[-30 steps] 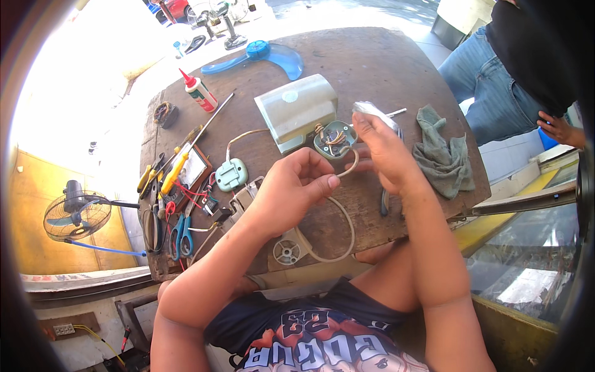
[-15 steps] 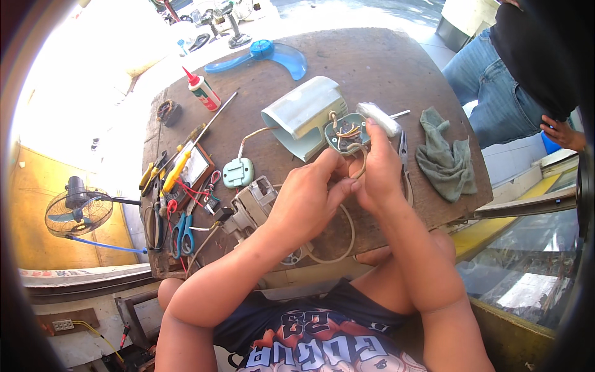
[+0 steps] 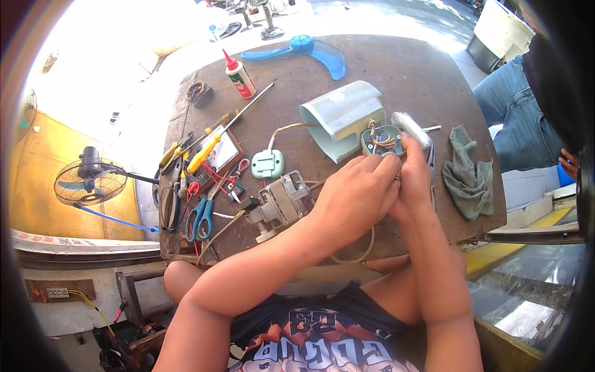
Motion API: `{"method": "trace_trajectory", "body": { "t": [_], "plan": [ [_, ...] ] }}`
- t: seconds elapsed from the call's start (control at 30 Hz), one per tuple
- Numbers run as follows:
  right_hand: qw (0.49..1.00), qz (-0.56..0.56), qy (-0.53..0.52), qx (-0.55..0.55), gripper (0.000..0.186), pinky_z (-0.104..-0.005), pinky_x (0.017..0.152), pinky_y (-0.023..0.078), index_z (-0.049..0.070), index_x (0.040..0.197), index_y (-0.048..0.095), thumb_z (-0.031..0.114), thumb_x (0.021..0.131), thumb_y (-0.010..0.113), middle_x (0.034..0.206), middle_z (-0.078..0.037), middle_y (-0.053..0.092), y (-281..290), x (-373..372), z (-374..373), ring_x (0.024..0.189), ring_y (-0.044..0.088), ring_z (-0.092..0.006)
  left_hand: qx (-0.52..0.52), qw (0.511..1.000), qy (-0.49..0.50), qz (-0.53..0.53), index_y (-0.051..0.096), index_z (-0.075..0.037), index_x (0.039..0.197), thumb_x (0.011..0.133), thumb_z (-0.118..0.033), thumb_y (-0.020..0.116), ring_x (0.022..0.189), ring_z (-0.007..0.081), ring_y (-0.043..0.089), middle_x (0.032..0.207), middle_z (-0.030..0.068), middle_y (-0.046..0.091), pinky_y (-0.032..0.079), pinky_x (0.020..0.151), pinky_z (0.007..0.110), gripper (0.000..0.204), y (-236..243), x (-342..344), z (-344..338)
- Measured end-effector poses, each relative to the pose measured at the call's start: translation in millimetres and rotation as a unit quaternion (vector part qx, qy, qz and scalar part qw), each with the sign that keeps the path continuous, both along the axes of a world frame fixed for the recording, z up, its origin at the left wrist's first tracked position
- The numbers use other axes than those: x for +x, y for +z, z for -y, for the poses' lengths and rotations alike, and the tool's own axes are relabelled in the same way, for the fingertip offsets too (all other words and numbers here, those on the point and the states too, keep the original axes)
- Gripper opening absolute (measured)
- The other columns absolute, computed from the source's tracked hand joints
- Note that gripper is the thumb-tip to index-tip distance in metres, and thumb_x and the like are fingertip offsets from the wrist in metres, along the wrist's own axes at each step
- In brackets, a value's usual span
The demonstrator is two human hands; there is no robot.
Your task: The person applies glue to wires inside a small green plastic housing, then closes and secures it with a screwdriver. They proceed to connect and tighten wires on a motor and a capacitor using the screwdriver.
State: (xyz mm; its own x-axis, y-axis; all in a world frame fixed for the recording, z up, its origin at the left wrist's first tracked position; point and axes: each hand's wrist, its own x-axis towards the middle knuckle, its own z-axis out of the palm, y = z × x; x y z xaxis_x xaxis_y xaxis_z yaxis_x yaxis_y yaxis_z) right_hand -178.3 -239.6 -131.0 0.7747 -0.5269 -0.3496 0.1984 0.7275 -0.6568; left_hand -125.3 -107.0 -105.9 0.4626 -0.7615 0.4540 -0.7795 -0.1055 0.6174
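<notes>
My right hand (image 3: 410, 180) grips the small green wired housing (image 3: 381, 137), its thumb up along the side. My left hand (image 3: 362, 192) is closed against it just below the housing, fingertips hidden. A grey-white curved casing (image 3: 338, 108) lies open behind them, wired to the housing. A pale green plastic switch piece (image 3: 268, 164) on a cord sits left of the casing. A motor assembly (image 3: 279, 204) lies beside my left forearm, and a pale cord (image 3: 372, 239) loops below my hands.
Scissors (image 3: 199, 220), screwdrivers (image 3: 201, 158), a glue bottle (image 3: 240, 79) and a blue fan blade (image 3: 322, 56) lie on the wooden table (image 3: 409, 62). A rag (image 3: 468, 180) lies right. A person in jeans (image 3: 505, 111) stands at right; a caged fan (image 3: 90, 177) stands left.
My left hand has moved right and up to meet my right hand at the housing. The view has shifted, so the table's things appear further right.
</notes>
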Motion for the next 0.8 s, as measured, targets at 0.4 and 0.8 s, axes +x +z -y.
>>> {"method": "trace_trajectory", "body": {
  "t": [0.4, 0.8],
  "plan": [
    [0.999, -0.047, 0.017, 0.01, 0.039, -0.0412, 0.088, 0.059, 0.003, 0.118, 0.065, 0.037, 0.116, 0.046, 0.111, -0.01, 0.072, -5.0, -1.5, 0.7, 0.099, 0.072, -0.0214, 0.067, 0.989, 0.059, -0.117, 0.067, 0.0, 0.106, 0.097, -0.016, 0.062, 0.09, 0.0447, 0.072, 0.095, 0.0254, 0.073, 0.056, 0.08, 0.053, 0.019, 21.0, 2.4, 14.5],
    [0.995, 0.049, 0.029, 0.084, 0.037, -0.0384, 0.094, 0.056, 0.004, 0.13, 0.06, 0.037, 0.12, 0.047, 0.118, -0.009, 0.07, -10.3, 2.5, -4.9, 0.105, 0.069, -0.0189, 0.069, 0.997, -0.019, 0.02, 0.07, -0.003, 0.107, 0.1, -0.012, 0.069, 0.101, 0.0419, 0.066, 0.101, 0.0201, 0.068, 0.053, 0.093, 0.051, 0.012, 23.3, 22.5, -3.9]
  ]
}}
